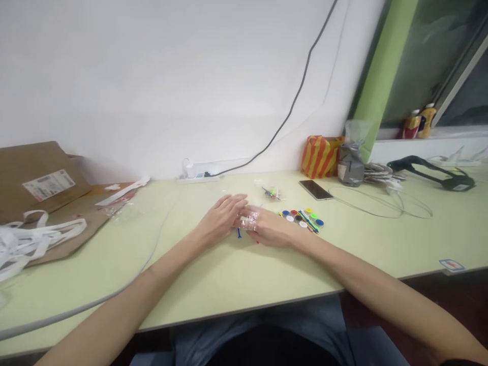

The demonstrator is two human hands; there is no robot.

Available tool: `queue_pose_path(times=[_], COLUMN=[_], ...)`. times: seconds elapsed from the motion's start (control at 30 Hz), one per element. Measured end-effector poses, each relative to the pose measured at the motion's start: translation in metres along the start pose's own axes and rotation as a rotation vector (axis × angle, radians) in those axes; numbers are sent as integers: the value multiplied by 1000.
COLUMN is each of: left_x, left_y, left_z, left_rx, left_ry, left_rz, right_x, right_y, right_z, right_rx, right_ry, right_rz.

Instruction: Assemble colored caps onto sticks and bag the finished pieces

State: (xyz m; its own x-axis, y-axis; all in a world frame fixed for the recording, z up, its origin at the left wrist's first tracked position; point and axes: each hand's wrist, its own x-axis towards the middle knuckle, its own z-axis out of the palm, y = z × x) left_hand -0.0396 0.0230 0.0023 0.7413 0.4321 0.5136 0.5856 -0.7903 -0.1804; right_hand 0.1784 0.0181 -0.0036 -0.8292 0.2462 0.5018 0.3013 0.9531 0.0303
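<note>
In the middle of the desk my two hands meet over a crinkled clear plastic bag (250, 218). My left hand (223, 217) is bent over its left side, its fingertips closed on it as far as I can see. The fingers of my right hand (275, 227) are curled around the right side of the plastic and partly hidden. A small blue stick-like piece (239, 233) shows just below my left fingers. Under my right hand peeks a tiny red piece (257, 241). Several small round pots with coloured lids (298, 219) and thin coloured sticks (308, 221) lie beside my right wrist.
Behind my hands lies a small clear packet of coloured pieces (271, 193). A phone (315, 189), a striped bag (321, 156) and a black headset-like frame (430, 172) are farther right. Brown paper packaging (41, 178) and white straps (34, 241) lie left. A grey cable (95, 302) crosses the desk.
</note>
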Motion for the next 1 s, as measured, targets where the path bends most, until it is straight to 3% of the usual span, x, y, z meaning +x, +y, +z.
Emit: queue_pose_path(times=[0.1,0.27,0.53,0.63,0.73,0.83,1.0], left_x=[2,6,-8,-11,-12,-13,-11], left_y=[7,11,-21,-29,-33,-33,-29], left_z=[2,-8,-11,-8,-7,-7,-6], left_rx=[-36,-60,-25,7,-13,-15,91], left_ry=[-74,-93,-98,-27,-51,-51,128], left_rz=[52,41,-51,-130,-171,-191,-230], right_x=[-1,1,2,-2,-8,-14,-16], right_y=[-2,-6,-5,6,22,34,37], right_z=[8,9,-9,-18,-24,-23,-5], right_rx=[-84,-164,-129,-70,-73,-100,-87], right_ry=[-30,9,2,153,262,135,-77], right_rz=[13,6,-102,8,202,281,239])
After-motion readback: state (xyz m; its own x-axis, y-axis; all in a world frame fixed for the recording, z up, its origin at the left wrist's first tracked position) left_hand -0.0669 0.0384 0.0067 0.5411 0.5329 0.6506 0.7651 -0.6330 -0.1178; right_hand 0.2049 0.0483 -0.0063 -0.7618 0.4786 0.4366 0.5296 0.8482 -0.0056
